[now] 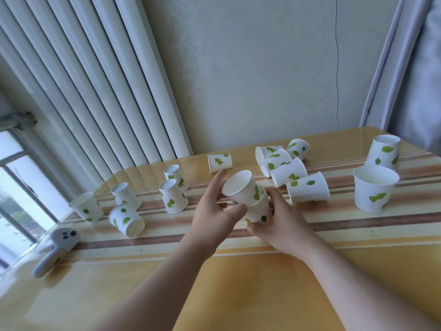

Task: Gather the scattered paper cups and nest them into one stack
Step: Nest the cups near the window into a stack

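Striped in yellow and brown, the counter [262,278] fills the lower frame below a pale wall and pleated curtains. At centre, the right hand [280,219] has its grip closed around the base of a tilted stack of nested cups [248,199] — white paper with green leaves, mouth facing upper left. The left hand [214,211] holds the stack's top cup, thumb under it and forefinger stretched past its rim. Loose cups [290,172] lie clustered on their sides at right of centre; others [173,195] stand inverted or tipped at centre left. One upright cup [373,188] sits at far right. A grey handheld gadget [56,249] rests at lower left.
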Tool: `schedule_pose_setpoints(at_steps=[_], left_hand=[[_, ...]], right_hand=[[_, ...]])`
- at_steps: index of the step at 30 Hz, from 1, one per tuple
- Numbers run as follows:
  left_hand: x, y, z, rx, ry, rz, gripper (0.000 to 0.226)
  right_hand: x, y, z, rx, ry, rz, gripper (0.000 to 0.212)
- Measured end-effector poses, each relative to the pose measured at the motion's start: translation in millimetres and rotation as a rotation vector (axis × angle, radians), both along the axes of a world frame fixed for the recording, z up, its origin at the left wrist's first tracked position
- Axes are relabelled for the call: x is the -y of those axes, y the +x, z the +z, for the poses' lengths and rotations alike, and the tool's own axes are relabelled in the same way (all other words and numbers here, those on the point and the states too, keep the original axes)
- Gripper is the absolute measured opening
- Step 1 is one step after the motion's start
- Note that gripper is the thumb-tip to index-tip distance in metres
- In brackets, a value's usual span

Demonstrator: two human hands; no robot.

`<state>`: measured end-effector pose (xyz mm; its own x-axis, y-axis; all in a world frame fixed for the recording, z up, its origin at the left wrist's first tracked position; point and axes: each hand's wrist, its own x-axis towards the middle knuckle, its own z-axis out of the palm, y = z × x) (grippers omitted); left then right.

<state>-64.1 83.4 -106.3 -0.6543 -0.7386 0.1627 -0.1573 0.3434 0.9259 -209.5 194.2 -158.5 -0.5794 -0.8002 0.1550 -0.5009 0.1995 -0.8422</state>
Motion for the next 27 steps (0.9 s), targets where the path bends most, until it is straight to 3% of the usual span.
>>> schedule_pose_setpoints(at_steps=[2,6,9,14,16,19,22,24,27], left_hand=[[4,11,-2,0.021,-0.038,-0.016,0.092],[22,51,-7,0.079,-0.154,0.066,0.061],[51,89,-13,0.113,-0.191,0.248,0.039],[99,143,-22,0.122,-0.239,0.583,0.024],[118,156,-16,0.103,-0.194,0.724,0.028],[146,164,-8,0.102,0.003,0.836,0.059],[170,169,-19,0.292,0.121,0.783,0.08],[173,169,-29,0.376,0.114,0.698,0.084],[167,165,-33,0.248,0.055,0.677,0.064]], right_hand=[[0,1,1,-0.008,-0.003,-0.001,0.071],[-3,10,2,-0.02,-0.004,-0.004,0.075],[4,25,8,-0.003,0.008,0.023,0.073],[31,60,12,0.032,0.062,0.155,0.078],[46,70,15,-0.005,0.077,0.188,0.078],[70,79,19,-0.069,0.037,0.194,0.075],[87,82,13,-0.148,-0.006,0.144,0.073],[89,79,5,-0.19,-0.014,0.106,0.07],[90,71,-4,-0.16,-0.025,0.101,0.067]])
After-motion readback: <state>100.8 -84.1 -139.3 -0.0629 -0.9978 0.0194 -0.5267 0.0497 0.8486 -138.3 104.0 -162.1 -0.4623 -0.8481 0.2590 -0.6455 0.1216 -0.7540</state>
